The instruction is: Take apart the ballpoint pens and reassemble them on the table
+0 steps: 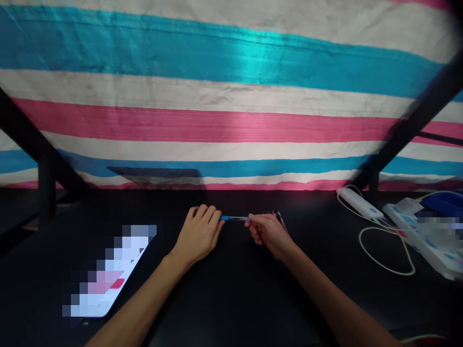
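A thin blue pen (pixel 235 219) lies level between my two hands above the black table (pixel 231 299). My left hand (pixel 199 232) is curled, its fingertips pinched on the pen's blue left end. My right hand (pixel 267 231) is closed round the pen's right end. Behind my right hand a few more pens (pixel 278 217) show, dark and reddish; whether that hand holds them too I cannot tell.
A phone with a lit screen (pixel 108 274) lies at the front left. At the right are a white power bank (pixel 360 202), a looping white cable (pixel 387 250) and a white power strip (pixel 427 241). A striped cloth (pixel 231 96) hangs behind, with black frame bars (pixel 415 120) either side.
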The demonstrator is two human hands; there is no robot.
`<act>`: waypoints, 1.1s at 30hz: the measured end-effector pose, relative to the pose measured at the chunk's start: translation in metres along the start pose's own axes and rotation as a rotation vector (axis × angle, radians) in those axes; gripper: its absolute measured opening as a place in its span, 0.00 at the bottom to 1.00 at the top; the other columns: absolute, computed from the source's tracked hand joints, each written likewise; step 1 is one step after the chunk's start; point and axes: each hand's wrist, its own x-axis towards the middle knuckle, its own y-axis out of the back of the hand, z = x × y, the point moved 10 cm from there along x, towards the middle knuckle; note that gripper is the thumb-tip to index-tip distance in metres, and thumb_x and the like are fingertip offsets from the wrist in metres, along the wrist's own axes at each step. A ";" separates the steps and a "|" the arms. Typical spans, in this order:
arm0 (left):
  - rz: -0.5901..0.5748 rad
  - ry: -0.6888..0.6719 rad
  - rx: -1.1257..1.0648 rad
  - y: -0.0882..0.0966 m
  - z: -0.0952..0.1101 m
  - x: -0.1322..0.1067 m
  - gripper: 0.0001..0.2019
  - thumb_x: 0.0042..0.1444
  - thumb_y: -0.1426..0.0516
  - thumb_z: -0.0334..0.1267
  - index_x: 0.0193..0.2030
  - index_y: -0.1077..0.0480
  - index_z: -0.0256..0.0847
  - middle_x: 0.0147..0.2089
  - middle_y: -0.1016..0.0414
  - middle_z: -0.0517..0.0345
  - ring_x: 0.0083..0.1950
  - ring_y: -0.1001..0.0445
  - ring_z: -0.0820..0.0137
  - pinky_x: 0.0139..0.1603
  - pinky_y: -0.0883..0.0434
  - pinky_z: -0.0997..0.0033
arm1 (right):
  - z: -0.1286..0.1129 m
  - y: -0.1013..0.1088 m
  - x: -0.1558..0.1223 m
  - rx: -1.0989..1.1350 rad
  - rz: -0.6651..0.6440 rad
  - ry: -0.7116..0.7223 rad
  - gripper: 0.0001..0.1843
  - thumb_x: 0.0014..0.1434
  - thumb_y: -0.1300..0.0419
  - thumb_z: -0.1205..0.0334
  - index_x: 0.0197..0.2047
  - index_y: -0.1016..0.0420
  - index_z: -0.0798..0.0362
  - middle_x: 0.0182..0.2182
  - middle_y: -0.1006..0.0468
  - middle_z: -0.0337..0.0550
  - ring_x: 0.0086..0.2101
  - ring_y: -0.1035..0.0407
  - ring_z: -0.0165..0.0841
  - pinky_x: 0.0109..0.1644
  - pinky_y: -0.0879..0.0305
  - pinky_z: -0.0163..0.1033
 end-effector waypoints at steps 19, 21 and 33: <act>-0.065 0.122 -0.307 -0.036 -0.004 -0.013 0.15 0.60 0.49 0.49 0.28 0.34 0.42 0.21 0.33 0.55 0.25 0.33 0.63 0.37 0.41 0.63 | -0.032 -0.004 -0.008 -0.406 0.019 0.267 0.10 0.54 0.40 0.58 0.27 0.26 0.56 0.17 0.35 0.35 0.19 0.43 0.25 0.22 0.48 0.32; -0.095 0.109 -0.328 -0.035 -0.004 -0.012 0.15 0.61 0.50 0.48 0.29 0.34 0.42 0.22 0.32 0.56 0.26 0.32 0.64 0.36 0.40 0.64 | -0.043 -0.010 -0.013 -0.528 0.001 0.355 0.09 0.55 0.41 0.59 0.31 0.24 0.55 0.20 0.32 0.37 0.20 0.39 0.26 0.24 0.44 0.33; 0.078 0.265 -0.735 -0.014 -0.041 -0.011 0.07 0.62 0.49 0.39 0.44 0.35 0.43 0.37 0.31 0.57 0.36 0.32 0.69 0.37 0.36 0.70 | -0.037 0.003 -0.002 -0.131 -0.035 0.246 0.14 0.53 0.38 0.53 0.27 0.25 0.56 0.21 0.31 0.37 0.21 0.39 0.26 0.24 0.43 0.33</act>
